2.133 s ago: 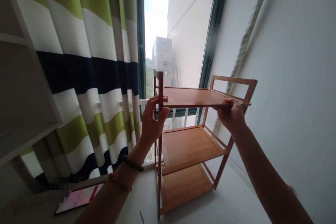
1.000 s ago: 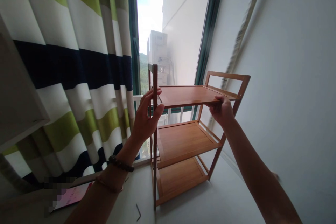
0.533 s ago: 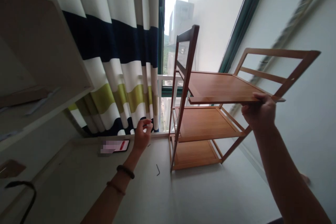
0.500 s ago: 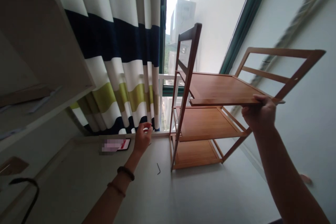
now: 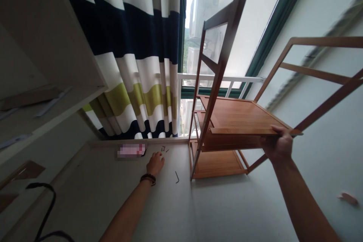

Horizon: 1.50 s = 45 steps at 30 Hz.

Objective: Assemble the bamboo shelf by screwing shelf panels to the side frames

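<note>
The wooden shelf rack looks mostly put together, judging by how its parts stand: the left side frame (image 5: pixel 219 70) and right side frame (image 5: pixel 326 41) are upright, and the bottom shelf (image 5: pixel 218 164) and middle shelf (image 5: pixel 232 143) span between them, seemingly seated, though their joints are too small to check. The top shelf board (image 5: pixel 241 115) lies between the two frames, above the middle shelf, and appears to be the unfinished part — its front left corner stands just beside the left front upright, with a gap showing there, while its front right end reaches the right upright. The right hand (image 5: pixel 279 145) grasps the board's front edge near that right end, thumb on top and fingers beneath. The left hand (image 5: pixel 155 163) is down at the floor (image 5: pixel 227 208), fingers curled just beside a few small screws (image 5: pixel 167 151); whether it pinches one cannot be told. Those loose screws, with the hex key (image 5: pixel 177 177) lying near them, suggest some fastening is left to do — most likely at the top board. A smartphone (image 5: pixel 144 150), partly blurred, lies beyond the left hand.
</note>
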Available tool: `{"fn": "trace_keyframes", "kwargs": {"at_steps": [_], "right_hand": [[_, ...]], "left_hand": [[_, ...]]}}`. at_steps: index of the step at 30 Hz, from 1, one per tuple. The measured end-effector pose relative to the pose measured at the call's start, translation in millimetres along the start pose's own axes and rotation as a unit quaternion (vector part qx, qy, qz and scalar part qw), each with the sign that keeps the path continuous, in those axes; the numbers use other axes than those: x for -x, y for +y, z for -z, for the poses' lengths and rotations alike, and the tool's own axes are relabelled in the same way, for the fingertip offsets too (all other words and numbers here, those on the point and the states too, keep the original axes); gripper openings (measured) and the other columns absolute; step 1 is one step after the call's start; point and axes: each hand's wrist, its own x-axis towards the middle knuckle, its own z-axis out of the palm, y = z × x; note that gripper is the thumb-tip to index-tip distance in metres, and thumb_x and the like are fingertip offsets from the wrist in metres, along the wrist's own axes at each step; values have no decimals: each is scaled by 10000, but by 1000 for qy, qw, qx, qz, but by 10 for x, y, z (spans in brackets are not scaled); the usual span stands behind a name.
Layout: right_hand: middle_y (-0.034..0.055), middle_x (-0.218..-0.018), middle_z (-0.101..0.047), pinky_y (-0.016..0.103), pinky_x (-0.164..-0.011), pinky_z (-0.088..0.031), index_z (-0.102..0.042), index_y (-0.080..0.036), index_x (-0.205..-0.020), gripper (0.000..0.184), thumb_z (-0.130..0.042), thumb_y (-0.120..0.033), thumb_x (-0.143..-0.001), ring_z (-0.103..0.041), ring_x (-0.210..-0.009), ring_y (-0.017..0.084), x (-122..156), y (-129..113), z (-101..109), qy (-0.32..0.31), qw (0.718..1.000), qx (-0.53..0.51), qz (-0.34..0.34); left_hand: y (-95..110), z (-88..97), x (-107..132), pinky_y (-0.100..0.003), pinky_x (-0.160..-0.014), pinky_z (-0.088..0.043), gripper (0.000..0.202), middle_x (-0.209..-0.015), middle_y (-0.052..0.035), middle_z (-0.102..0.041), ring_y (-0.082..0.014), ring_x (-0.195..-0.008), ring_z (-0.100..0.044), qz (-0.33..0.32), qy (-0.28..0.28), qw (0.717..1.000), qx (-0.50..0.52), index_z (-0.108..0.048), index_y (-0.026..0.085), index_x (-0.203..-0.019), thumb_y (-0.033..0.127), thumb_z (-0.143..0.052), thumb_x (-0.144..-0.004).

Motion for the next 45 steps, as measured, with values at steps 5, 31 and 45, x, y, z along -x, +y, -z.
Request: {"fn": "trace_keyframes", "kwargs": {"at_steps": [5, 31, 45], "right_hand": [[-47, -524, -516, 201, -256, -349, -492, -178, -656, 110, -444, -89, -699, -506, -376, 106, -16, 48, 23, 28, 998, 34, -41], [-46, -542, -522, 192, -235, -362, -512, -177, -756, 62, -519, -169, -695, -503, -387, 105, -76, 16, -94, 3, 999, 35, -20], [-35, -561, -537, 184, -233, -347, -511, -172, -754, 75, -481, -136, -695, -498, -396, 101, -13, 18, -115, 23, 999, 13, -42]], "left_hand": [[71, -65, -273, -365, -780, -453, 345, -1254, -79, -521, -249, -998, -582, -19, -28, 998, -54, -555, 235, -1163, 269, -378, -868], [78, -326, -665, -354, -742, -449, 291, -1128, -105, -582, -268, -943, -603, -87, -63, 984, -140, -642, 196, -927, 300, -378, -860], [-116, -474, -619, -309, -740, -444, 304, -1115, -108, -569, -208, -905, -605, -89, -60, 991, -78, -596, 178, -972, 168, -305, -886]]}}
